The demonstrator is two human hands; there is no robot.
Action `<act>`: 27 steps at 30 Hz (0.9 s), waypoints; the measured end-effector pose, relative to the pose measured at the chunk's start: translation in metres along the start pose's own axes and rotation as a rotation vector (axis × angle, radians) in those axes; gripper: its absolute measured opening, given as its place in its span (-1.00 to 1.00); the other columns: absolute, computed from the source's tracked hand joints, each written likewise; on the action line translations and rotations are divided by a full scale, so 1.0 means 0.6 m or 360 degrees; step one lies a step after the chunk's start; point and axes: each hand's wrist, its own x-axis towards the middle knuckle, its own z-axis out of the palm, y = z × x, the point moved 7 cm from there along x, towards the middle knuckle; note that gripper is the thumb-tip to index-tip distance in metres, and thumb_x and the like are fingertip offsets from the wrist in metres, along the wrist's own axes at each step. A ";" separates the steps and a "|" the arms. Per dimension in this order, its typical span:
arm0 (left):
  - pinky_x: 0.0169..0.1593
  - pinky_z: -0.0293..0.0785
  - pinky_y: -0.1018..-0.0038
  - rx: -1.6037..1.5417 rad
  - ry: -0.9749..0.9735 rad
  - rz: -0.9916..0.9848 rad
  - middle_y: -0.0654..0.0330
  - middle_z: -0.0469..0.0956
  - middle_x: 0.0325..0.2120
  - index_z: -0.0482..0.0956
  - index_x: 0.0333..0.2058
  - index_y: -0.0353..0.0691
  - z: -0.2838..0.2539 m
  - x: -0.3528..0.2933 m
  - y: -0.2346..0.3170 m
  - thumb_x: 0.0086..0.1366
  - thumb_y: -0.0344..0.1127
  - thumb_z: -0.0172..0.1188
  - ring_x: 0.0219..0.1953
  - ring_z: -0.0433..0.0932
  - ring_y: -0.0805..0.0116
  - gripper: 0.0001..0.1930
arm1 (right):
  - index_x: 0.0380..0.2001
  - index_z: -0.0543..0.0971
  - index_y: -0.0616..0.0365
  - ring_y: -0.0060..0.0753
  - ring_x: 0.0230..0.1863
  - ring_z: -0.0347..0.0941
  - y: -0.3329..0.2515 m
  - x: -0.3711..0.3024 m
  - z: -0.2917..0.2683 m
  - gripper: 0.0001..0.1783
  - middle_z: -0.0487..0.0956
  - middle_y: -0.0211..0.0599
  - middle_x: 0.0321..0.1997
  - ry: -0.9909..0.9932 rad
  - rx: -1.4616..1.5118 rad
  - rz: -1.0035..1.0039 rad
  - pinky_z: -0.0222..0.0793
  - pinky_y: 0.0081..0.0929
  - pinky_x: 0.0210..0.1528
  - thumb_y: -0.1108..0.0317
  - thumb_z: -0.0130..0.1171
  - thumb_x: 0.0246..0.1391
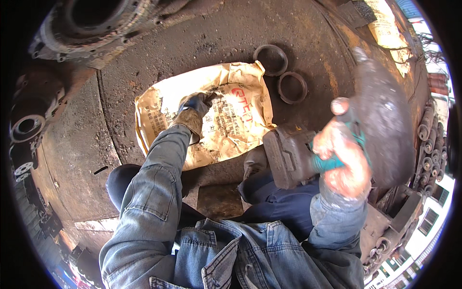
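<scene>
My right hand, bare and blurred by motion, is wrapped round the teal grip of a cordless impact wrench. Its bulky dark battery points towards my middle, and its head is smeared at the right. A worn blue and tan work glove covers my left hand, which rests over a crumpled paper sack spread on the rusty metal surface. The gloved fingers are curled in at a small dark piece, whose kind I cannot make out.
Two dark metal rings lie just beyond the sack. A large flanged part stands at the far left, with a smaller ring below it. Several metal rollers are stacked at the right. Another paper sack lies far right.
</scene>
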 end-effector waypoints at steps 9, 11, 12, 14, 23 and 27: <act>-0.14 0.57 0.34 0.1825 -0.0575 0.2317 0.11 0.64 -0.30 0.58 -0.14 -0.20 0.490 -0.519 0.222 0.31 -0.51 0.21 -0.25 0.64 0.23 -0.84 | 0.08 0.48 0.27 -0.53 -0.43 0.43 0.006 -0.006 0.022 -0.47 0.57 -0.26 -0.21 -0.0276 -0.0448 -0.0058 0.38 -0.53 -0.40 0.42 0.32 0.00; -0.15 0.56 0.28 0.1952 -0.0718 0.2700 0.04 0.64 -0.29 0.58 -0.17 -0.22 0.537 -0.681 0.275 0.27 -0.52 0.23 -0.25 0.64 0.08 -0.84 | 0.03 0.52 0.30 -0.54 -0.45 0.43 -0.005 -0.017 0.044 -0.52 0.59 -0.31 -0.33 -0.0403 -0.0477 -0.0088 0.38 -0.53 -0.39 0.39 0.33 0.02; -0.15 0.56 0.28 0.1973 -0.0667 0.2733 0.04 0.64 -0.29 0.58 -0.17 -0.22 0.532 -0.718 0.294 0.27 -0.52 0.23 -0.25 0.64 0.08 -0.84 | 0.04 0.52 0.31 -0.55 -0.44 0.42 -0.001 -0.023 0.052 -0.53 0.59 -0.32 -0.33 -0.0482 -0.0396 -0.0107 0.38 -0.54 -0.38 0.38 0.31 0.04; -0.14 0.55 0.22 0.1879 -0.0601 0.3016 0.00 0.63 -0.27 0.57 -0.19 -0.23 0.517 -0.786 0.320 0.22 -0.49 0.25 -0.24 0.62 -0.03 -0.82 | 0.04 0.52 0.32 -0.55 -0.44 0.41 0.007 -0.035 0.067 -0.54 0.59 -0.32 -0.33 -0.0596 -0.0310 -0.0143 0.38 -0.54 -0.37 0.37 0.29 0.07; 0.16 0.48 -0.01 0.2115 -0.0455 0.3354 0.18 0.65 -0.25 0.54 -0.24 -0.13 0.441 -0.902 0.352 0.10 -0.38 0.37 -0.13 0.65 0.10 -0.75 | -0.03 0.57 0.29 -0.59 -0.45 0.37 0.034 -0.089 0.154 -0.66 0.55 -0.36 -0.35 -0.1033 -0.0282 0.0082 0.35 -0.57 -0.36 0.32 0.22 0.19; 0.11 0.52 -0.01 0.2287 -0.0480 0.3640 0.18 0.63 -0.32 0.51 -0.23 -0.13 0.400 -0.941 0.344 0.10 -0.34 0.34 -0.18 0.66 0.15 -0.74 | -0.08 0.55 0.29 -0.57 -0.51 0.39 0.057 -0.100 0.168 -0.69 0.55 -0.37 -0.37 -0.1141 -0.0405 0.0371 0.34 -0.57 -0.41 0.42 0.27 0.12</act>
